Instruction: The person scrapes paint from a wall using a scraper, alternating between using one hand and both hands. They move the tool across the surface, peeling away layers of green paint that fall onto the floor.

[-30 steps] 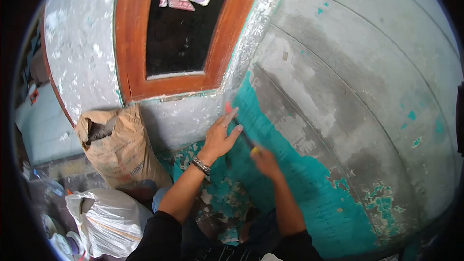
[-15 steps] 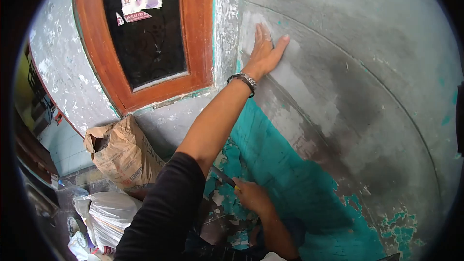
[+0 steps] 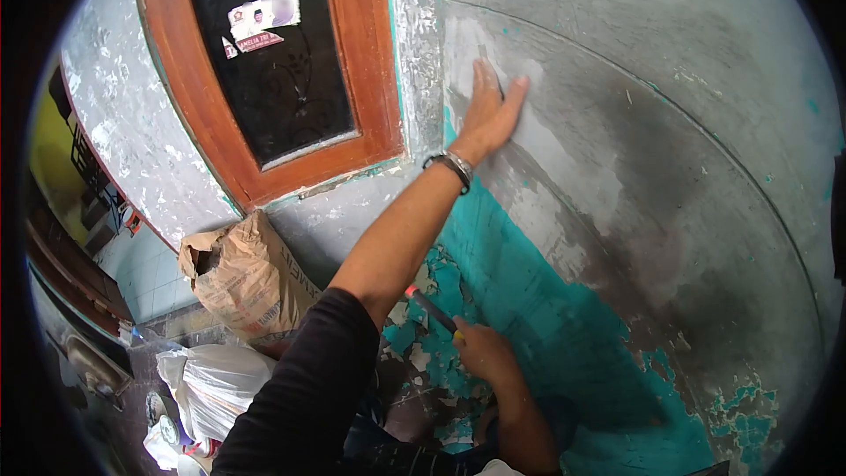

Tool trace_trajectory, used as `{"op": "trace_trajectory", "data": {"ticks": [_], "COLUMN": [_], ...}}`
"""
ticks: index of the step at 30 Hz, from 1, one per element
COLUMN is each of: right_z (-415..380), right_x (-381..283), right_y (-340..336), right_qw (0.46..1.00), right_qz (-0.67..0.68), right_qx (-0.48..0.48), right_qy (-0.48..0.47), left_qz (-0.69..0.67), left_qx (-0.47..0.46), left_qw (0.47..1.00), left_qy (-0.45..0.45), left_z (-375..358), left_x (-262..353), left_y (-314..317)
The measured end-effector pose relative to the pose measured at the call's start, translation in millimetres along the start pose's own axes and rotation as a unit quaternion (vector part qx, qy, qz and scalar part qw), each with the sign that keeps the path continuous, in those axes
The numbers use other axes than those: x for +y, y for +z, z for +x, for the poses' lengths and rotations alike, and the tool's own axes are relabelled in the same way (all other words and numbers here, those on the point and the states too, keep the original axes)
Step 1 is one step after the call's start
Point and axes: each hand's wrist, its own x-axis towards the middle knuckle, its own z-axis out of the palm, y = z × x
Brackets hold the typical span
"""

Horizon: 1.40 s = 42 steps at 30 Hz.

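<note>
My left hand point(image 3: 495, 115) is raised at the grey wall point(image 3: 652, 150), fingers and thumb spread, with nothing in it; its palm faces the wall, and firm contact cannot be made out. A bracelet or watch point(image 3: 454, 167) circles the wrist. Lower down, my right hand point(image 3: 485, 351) grips a long dark tool point(image 3: 432, 310) with a yellow part by the fingers and a red end. That tool points up and left, under my left forearm. Teal paint point(image 3: 546, 317) covers the lower wall, and loose teal flakes point(image 3: 445, 282) lie on the floor below.
An orange-brown wooden frame point(image 3: 374, 62) with dark glass point(image 3: 273, 97) stands left of the corner. Below it sit an open brown paper sack point(image 3: 242, 278) and a white plastic bag point(image 3: 216, 388). A doorway with pale floor tiles point(image 3: 141, 273) shows at far left.
My left hand has moved slightly down along the wall. The view has shifted a little, and more of the tool, including its red end, now shows beyond my forearm.
</note>
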Motion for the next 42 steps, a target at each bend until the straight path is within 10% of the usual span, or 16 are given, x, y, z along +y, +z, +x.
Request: {"op": "trace_trajectory", "data": {"ticks": [10,15,19,28,42], "right_z": [33.6,22.8,21.9,-18.0,-23.7], "right_x": [-0.1,-12.1,-0.3,-9.0,-29.4], "right_y": [-12.1,-29.3,-20.8,-23.7,8.0], "right_qw": [0.937,0.857,0.840,0.740,0.755], "right_qz": [0.189,0.431,0.445,0.643,0.623], "right_qx": [0.280,0.278,0.291,0.180,0.206], "right_qy": [-0.091,-0.047,-0.112,-0.078,0.014], "left_qz": [0.160,0.004,-0.303,-0.312,-0.316], "left_qx": [-0.293,-0.143,-0.170,-0.137,-0.166], "left_qw": [0.932,0.988,0.910,0.899,0.909], "left_qy": [0.141,-0.065,-0.225,-0.274,-0.217], "left_z": [-166.4,-239.8,-256.4,-267.1,-294.0], "left_x": [37.8,-18.1,-10.8,16.1,-9.9], "left_y": [-51.9,-49.9,-23.9,9.0,2.9]}}
